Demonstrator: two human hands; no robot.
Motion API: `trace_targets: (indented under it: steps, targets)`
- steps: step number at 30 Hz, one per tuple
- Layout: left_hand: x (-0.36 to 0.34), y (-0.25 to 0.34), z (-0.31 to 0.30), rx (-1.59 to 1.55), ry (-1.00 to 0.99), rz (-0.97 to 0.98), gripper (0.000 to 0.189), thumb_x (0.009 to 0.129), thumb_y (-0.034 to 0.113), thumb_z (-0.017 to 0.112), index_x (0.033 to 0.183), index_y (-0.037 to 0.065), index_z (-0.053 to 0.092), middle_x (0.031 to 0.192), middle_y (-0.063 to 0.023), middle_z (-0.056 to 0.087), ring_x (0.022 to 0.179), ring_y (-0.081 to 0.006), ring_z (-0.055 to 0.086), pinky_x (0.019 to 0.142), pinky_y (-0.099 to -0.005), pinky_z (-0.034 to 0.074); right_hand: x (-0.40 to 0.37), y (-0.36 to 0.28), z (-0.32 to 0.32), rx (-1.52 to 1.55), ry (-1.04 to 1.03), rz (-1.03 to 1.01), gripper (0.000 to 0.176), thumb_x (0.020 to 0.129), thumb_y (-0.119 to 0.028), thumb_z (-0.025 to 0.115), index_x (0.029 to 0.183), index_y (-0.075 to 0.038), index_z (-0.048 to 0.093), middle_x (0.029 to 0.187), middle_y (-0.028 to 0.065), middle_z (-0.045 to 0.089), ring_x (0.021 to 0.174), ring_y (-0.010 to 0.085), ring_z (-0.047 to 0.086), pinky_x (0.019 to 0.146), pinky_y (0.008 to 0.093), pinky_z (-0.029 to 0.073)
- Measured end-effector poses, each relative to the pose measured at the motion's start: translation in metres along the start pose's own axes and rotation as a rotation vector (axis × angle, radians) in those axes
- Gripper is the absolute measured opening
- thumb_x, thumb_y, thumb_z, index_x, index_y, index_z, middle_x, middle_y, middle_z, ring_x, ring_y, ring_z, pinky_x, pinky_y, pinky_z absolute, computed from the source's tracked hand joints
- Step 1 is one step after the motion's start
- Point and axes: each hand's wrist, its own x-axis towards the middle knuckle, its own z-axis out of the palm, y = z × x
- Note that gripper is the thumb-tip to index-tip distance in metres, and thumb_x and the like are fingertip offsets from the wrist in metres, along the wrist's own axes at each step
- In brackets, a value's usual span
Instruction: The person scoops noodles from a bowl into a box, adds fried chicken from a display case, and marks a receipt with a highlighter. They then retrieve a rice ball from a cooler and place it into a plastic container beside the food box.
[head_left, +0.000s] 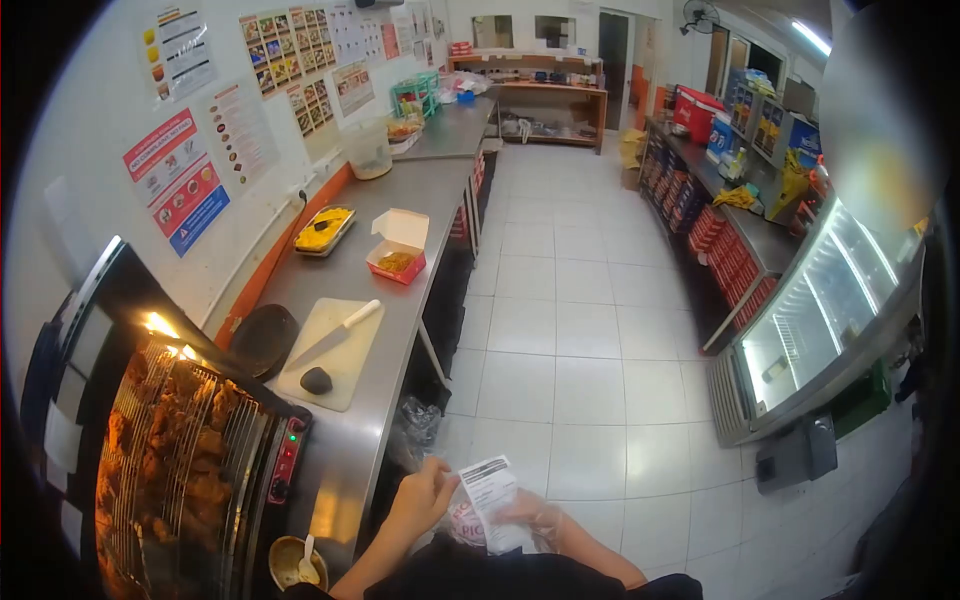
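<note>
Close to my body I hold a clear plastic bag point(466, 527) with red print showing on or through it. A white printed receipt point(489, 482) lies against its front. My left hand point(424, 497) is closed, fingertips pinching at the bag's upper left edge beside the receipt. My right hand point(532, 516) has clear plastic around it, its fingers closed at the receipt's right edge. To the left, the steel counter point(365, 428) carries a white cutting board point(343, 340) with a knife point(330, 336) and a dark rounded object point(316, 380).
A lit grill cabinet point(270, 470) with browned meat stands at left, near a bowl with a spoon point(305, 562). Farther along are an open food box point(398, 250), a tray of yellow food point(324, 231) and a black pan point(262, 340). A glass-door fridge point(815, 310) stands right of the tiled floor.
</note>
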Motion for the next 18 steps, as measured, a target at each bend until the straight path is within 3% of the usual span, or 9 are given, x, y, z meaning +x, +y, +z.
trace_targets:
  steps: [2,3,5,7,11,13,15,17,18]
  targets:
    - [0.035,-0.013,0.010,-0.072,0.093,0.055,0.017,0.084,0.015,0.060,0.093,0.001,0.053,0.073,-0.0169,0.063,0.069,-0.0282,0.065,0.060,-0.0338,0.048,0.026,-0.002,-0.034,-0.041,-0.004,-0.059,0.058,0.072,-0.008,0.070,0.124,0.000,0.048,0.116,0.0111,0.058,0.107,0.0214,0.055,0.092,0.0354,0.044]
    - [0.055,-0.028,0.009,-0.129,0.108,-0.014,0.017,0.084,0.014,0.059,0.093,0.001,0.055,0.077,-0.0166,0.062,0.074,-0.0242,0.064,0.065,-0.0316,0.048,0.038,-0.011,-0.045,-0.041,-0.013,-0.030,0.058,0.072,-0.008,0.070,0.124,0.000,0.048,0.116,0.0111,0.058,0.107,0.0214,0.055,0.092,0.0354,0.044]
    - [0.105,-0.066,0.007,-0.401,0.175,-0.098,0.019,0.089,0.020,0.055,0.094,0.002,0.054,0.084,-0.0100,0.063,0.077,-0.0179,0.061,0.072,-0.0299,0.047,0.059,-0.034,-0.068,-0.102,0.142,0.005,0.057,0.071,-0.006,0.069,0.123,0.002,0.048,0.116,0.0109,0.058,0.107,0.0210,0.055,0.092,0.0343,0.044]
    - [0.164,-0.108,0.002,-0.886,0.240,-0.373,0.024,0.092,0.026,0.050,0.099,0.004,0.052,0.085,-0.0099,0.063,0.079,-0.0195,0.061,0.072,-0.0317,0.048,0.079,-0.059,-0.101,-0.095,0.196,-0.018,0.054,0.071,-0.007,0.068,0.121,0.002,0.049,0.113,0.0112,0.058,0.105,0.0217,0.056,0.091,0.0348,0.045]
    - [0.308,-0.209,-0.003,-1.359,0.334,-0.549,0.041,0.091,0.032,0.049,0.120,0.005,0.039,0.103,-0.0174,0.058,0.090,-0.0273,0.060,0.074,-0.0358,0.049,0.122,-0.106,-0.210,0.044,0.286,-0.186,0.046,0.071,-0.008,0.066,0.114,0.002,0.053,0.100,0.0106,0.061,0.092,0.0225,0.060,0.083,0.0351,0.049]
    - [0.397,-0.278,0.005,-1.349,0.388,-0.616,0.046,0.090,0.032,0.050,0.125,0.006,0.034,0.109,-0.0194,0.054,0.093,-0.0300,0.058,0.077,-0.0379,0.049,0.129,-0.179,-0.186,-0.031,0.669,-0.277,0.039,0.070,-0.008,0.064,0.108,0.001,0.055,0.092,0.0086,0.060,0.078,0.0211,0.061,0.069,0.0335,0.051]
    - [0.458,-0.294,0.005,-1.329,0.435,-0.708,0.052,0.089,0.032,0.050,0.130,0.007,0.029,0.116,-0.0214,0.050,0.097,-0.0327,0.057,0.080,-0.0400,0.049,0.131,-0.216,-0.216,-0.138,0.924,-0.230,0.038,0.069,-0.008,0.064,0.105,0.001,0.056,0.089,0.0073,0.060,0.072,0.0202,0.060,0.062,0.0316,0.051]
    - [0.510,-0.285,-0.007,-1.274,0.410,-0.904,0.058,0.089,0.034,0.049,0.134,0.009,0.023,0.122,-0.0231,0.045,0.105,-0.0359,0.053,0.085,-0.0438,0.047,0.132,-0.253,-0.223,-0.198,1.187,-0.212,0.045,0.069,-0.010,0.065,0.112,0.000,0.055,0.096,0.0089,0.060,0.084,0.0204,0.059,0.073,0.0322,0.048]
    - [0.526,-0.286,-0.001,-1.273,0.410,-0.915,0.058,0.089,0.034,0.049,0.134,0.009,0.023,0.122,-0.0231,0.045,0.105,-0.0359,0.053,0.085,-0.0438,0.047,0.132,-0.261,-0.236,-0.199,1.190,-0.201,0.045,0.069,-0.010,0.065,0.112,0.000,0.055,0.096,0.0089,0.060,0.084,0.0204,0.059,0.073,0.0322,0.048]
